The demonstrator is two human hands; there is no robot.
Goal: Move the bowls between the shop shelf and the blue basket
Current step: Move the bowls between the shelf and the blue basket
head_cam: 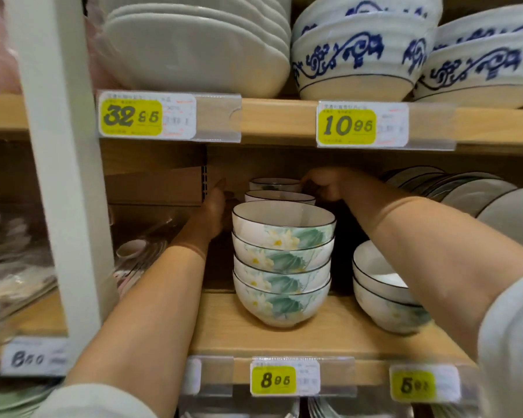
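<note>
Front edge of wooden shop shelf: yellow price label "8.95" below centre, a second yellow label towards the right.

Both forearms, in pale sleeves, reach over the front edge into the shelf bay.

Near the front edge, centre: stack of four white ceramic bowls with green-leaf and yellow-flower print and dark rims, upright and nested. Well to its right, stack of two like-printed bowls, partly hidden by the right forearm.

Left hand: just left of the front stack at the height of its top bowl, thumb side up. Fingers run behind the stack and are hidden, so I cannot tell their state or what they touch.

Behind the front stack: middle bowl of the same print, only its rim showing. Further back, towards the rear edge: rear bowl of the same print.

Right hand: just right of the rear bowl, fingers curled, tips on its right rim, pinching it as far as the view shows.

Right rear of the shelf: leaning row of white dark-rimmed plates.

Shelf above: stack of plain white plates at left, blue-scroll white bowls at right.
</note>
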